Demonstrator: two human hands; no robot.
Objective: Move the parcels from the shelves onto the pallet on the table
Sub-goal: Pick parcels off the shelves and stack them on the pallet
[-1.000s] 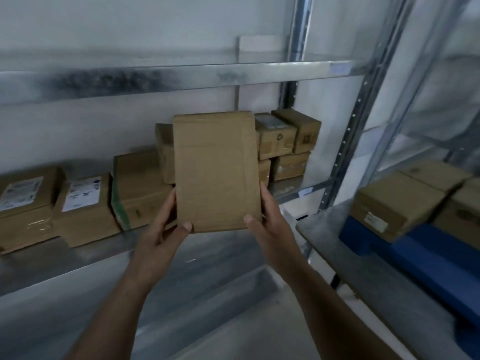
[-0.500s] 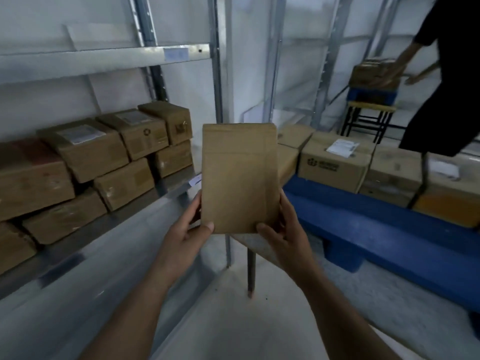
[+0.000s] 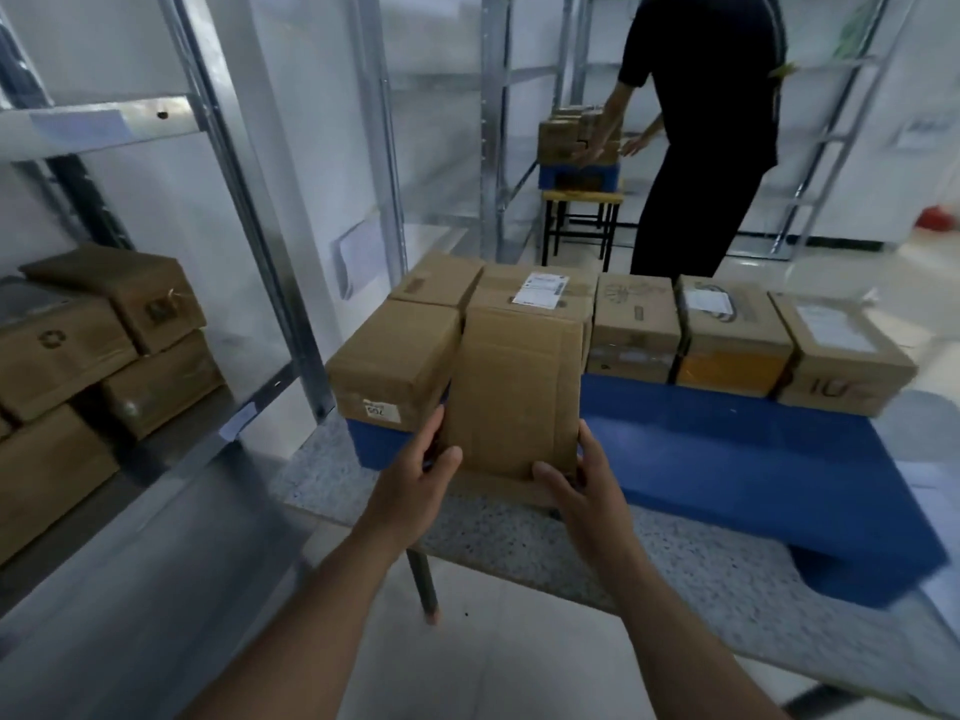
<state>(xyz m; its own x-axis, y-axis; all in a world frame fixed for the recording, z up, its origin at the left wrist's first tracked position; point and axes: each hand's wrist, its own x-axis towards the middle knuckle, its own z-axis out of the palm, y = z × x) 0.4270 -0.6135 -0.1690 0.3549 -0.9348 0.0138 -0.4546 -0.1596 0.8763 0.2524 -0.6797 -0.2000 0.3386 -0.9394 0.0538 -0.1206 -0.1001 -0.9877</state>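
Now parcel (image 3: pixel 511 392) upright, lengthwise vertical.

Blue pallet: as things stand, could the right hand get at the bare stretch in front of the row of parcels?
Probably yes. The bare blue pallet lies just right of the right hand, with nothing between them. But both hands are gripping the held parcel, so the right hand isn't free until that is set down.
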